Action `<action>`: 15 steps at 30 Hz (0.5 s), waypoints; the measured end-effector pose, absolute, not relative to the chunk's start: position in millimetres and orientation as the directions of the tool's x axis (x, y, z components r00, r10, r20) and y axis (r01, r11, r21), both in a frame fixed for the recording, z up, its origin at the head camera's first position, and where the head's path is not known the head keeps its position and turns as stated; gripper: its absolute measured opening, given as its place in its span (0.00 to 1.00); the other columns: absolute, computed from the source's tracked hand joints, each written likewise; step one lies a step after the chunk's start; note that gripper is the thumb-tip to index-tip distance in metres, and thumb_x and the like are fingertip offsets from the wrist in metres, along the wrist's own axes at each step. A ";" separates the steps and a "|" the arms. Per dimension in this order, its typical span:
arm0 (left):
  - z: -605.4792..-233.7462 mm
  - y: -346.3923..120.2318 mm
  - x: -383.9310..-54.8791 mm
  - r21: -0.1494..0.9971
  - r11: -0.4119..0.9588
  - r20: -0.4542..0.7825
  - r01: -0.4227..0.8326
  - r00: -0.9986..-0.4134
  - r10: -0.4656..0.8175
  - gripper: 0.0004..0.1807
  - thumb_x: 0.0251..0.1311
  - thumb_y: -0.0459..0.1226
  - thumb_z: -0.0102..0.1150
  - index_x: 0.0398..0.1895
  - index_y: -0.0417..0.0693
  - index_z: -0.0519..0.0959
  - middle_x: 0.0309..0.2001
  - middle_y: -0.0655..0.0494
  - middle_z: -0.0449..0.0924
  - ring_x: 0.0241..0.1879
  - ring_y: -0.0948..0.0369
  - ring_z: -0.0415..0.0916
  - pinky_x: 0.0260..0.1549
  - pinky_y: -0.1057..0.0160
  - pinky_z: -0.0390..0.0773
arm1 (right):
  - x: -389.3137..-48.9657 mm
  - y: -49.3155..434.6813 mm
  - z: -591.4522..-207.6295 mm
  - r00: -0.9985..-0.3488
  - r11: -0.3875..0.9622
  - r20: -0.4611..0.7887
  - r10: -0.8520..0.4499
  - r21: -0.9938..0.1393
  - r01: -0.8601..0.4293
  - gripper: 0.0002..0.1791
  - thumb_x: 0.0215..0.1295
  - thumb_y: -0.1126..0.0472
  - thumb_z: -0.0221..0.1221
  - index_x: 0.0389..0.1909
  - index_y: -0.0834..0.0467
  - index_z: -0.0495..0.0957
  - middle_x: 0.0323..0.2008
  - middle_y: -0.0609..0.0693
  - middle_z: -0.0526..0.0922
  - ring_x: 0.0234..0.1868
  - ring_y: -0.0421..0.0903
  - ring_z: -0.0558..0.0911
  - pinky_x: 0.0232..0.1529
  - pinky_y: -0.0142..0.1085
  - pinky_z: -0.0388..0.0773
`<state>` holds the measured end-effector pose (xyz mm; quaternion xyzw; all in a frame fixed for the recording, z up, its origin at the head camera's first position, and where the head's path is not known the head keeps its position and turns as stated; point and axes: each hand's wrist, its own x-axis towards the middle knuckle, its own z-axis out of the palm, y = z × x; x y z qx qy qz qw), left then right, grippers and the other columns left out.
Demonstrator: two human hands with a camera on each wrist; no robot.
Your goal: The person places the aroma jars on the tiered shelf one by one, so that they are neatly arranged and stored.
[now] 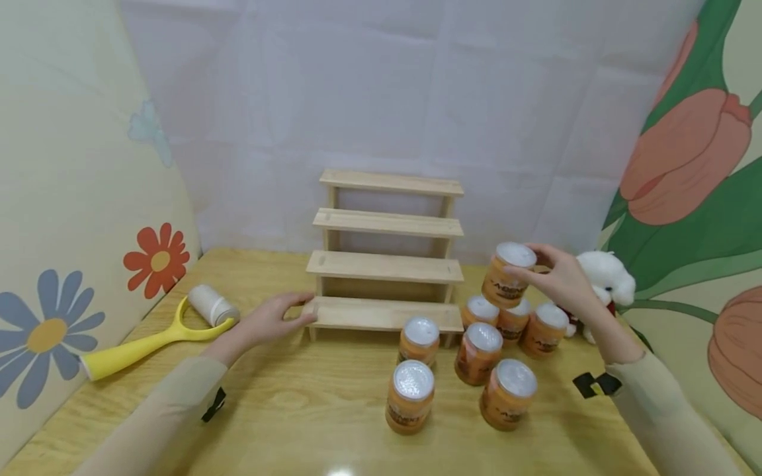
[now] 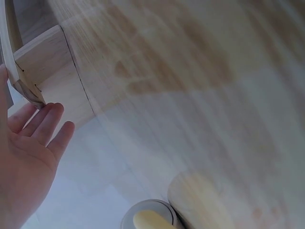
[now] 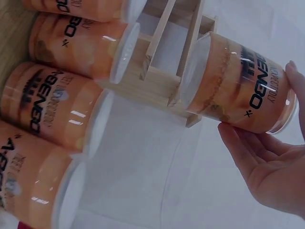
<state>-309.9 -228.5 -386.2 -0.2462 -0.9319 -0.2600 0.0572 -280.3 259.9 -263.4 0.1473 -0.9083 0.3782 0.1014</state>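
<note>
- Holding orange can between curled fingers of right hand, above other cans; might topple those if dipped early;
- pinching wooden shelf by lowest left end with left hand; might skew it if tugged.

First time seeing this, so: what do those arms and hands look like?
A person's: the left hand and right hand are ungloved, below plain pale-beige sleeves. A small black piece shows by each sleeve, the right one with a yellow mark.
</note>
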 end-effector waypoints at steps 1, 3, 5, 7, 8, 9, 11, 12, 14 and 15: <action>-386.6 -228.5 -309.8 0.452 0.743 0.237 0.493 -0.870 0.432 0.33 0.64 0.50 0.54 0.63 0.34 0.67 0.59 0.36 0.72 0.59 0.41 0.69 0.59 0.41 0.67 | -282.2 257.3 -262.0 -0.934 0.667 0.299 -0.196 -0.657 -0.350 0.33 0.60 0.44 0.60 0.63 0.55 0.67 0.53 0.57 0.76 0.50 0.54 0.78 0.44 0.44 0.79; -387.6 -228.0 -309.8 0.459 0.742 0.236 0.489 -0.872 0.429 0.33 0.64 0.50 0.54 0.63 0.35 0.67 0.59 0.37 0.72 0.59 0.42 0.69 0.59 0.42 0.68 | -286.0 252.2 -258.4 -0.930 0.658 0.304 -0.206 -0.661 -0.362 0.33 0.60 0.45 0.61 0.63 0.55 0.67 0.53 0.56 0.76 0.49 0.54 0.79 0.43 0.43 0.80; -389.0 -227.8 -310.5 0.461 0.737 0.242 0.494 -0.869 0.432 0.33 0.63 0.50 0.55 0.63 0.35 0.68 0.59 0.37 0.72 0.58 0.42 0.70 0.59 0.42 0.68 | -290.3 247.2 -254.4 -0.924 0.655 0.315 -0.218 -0.654 -0.378 0.33 0.60 0.45 0.61 0.63 0.55 0.68 0.53 0.56 0.76 0.49 0.53 0.79 0.42 0.43 0.80; -390.1 -227.6 -311.0 0.455 0.734 0.251 0.504 -0.864 0.437 0.32 0.63 0.50 0.55 0.62 0.35 0.68 0.59 0.37 0.73 0.58 0.42 0.70 0.58 0.42 0.69 | -295.1 242.5 -250.5 -0.918 0.658 0.327 -0.226 -0.643 -0.391 0.33 0.59 0.44 0.62 0.62 0.55 0.69 0.52 0.56 0.76 0.49 0.52 0.79 0.43 0.44 0.80; -390.8 -227.6 -311.3 0.456 0.733 0.254 0.505 -0.863 0.437 0.32 0.63 0.50 0.55 0.62 0.35 0.69 0.58 0.38 0.73 0.58 0.43 0.70 0.58 0.42 0.69 | -297.4 240.3 -248.5 -0.915 0.657 0.331 -0.230 -0.641 -0.397 0.33 0.59 0.44 0.62 0.62 0.55 0.68 0.53 0.56 0.76 0.49 0.53 0.79 0.43 0.44 0.80; -391.3 -227.8 -311.6 0.455 0.732 0.256 0.507 -0.862 0.438 0.32 0.63 0.50 0.55 0.62 0.36 0.69 0.58 0.38 0.73 0.58 0.43 0.71 0.58 0.43 0.69 | -299.7 238.1 -246.5 -0.913 0.660 0.335 -0.232 -0.636 -0.401 0.34 0.58 0.43 0.62 0.63 0.55 0.68 0.53 0.56 0.76 0.50 0.53 0.78 0.43 0.45 0.80; -391.5 -228.0 -311.6 0.456 0.730 0.260 0.510 -0.860 0.438 0.32 0.63 0.50 0.56 0.61 0.35 0.69 0.58 0.38 0.73 0.57 0.43 0.71 0.58 0.42 0.70 | -305.0 233.4 -242.8 -0.909 0.658 0.344 -0.234 -0.632 -0.409 0.35 0.58 0.42 0.62 0.63 0.55 0.68 0.54 0.56 0.76 0.51 0.53 0.78 0.44 0.45 0.79; -391.5 -228.3 -311.6 0.459 0.731 0.256 0.506 -0.863 0.436 0.32 0.63 0.51 0.55 0.62 0.36 0.69 0.58 0.38 0.73 0.57 0.43 0.71 0.57 0.42 0.70 | -307.6 230.8 -240.7 -0.908 0.656 0.347 -0.234 -0.633 -0.411 0.36 0.57 0.41 0.62 0.63 0.55 0.68 0.54 0.56 0.76 0.52 0.53 0.77 0.44 0.46 0.79; -391.6 -229.0 -311.9 0.468 0.731 0.252 0.497 -0.867 0.430 0.33 0.63 0.51 0.55 0.62 0.36 0.68 0.58 0.38 0.72 0.57 0.43 0.70 0.56 0.41 0.70 | -313.0 225.1 -236.8 -0.905 0.644 0.359 -0.230 -0.641 -0.418 0.36 0.56 0.41 0.62 0.62 0.54 0.69 0.54 0.55 0.76 0.52 0.52 0.77 0.46 0.46 0.78; -391.4 -229.2 -312.2 0.472 0.731 0.250 0.493 -0.870 0.425 0.33 0.63 0.52 0.55 0.62 0.36 0.68 0.58 0.38 0.72 0.57 0.43 0.70 0.56 0.41 0.70 | -315.9 222.2 -234.9 -0.903 0.636 0.363 -0.228 -0.647 -0.420 0.36 0.56 0.41 0.63 0.62 0.54 0.69 0.54 0.55 0.76 0.52 0.51 0.77 0.46 0.46 0.77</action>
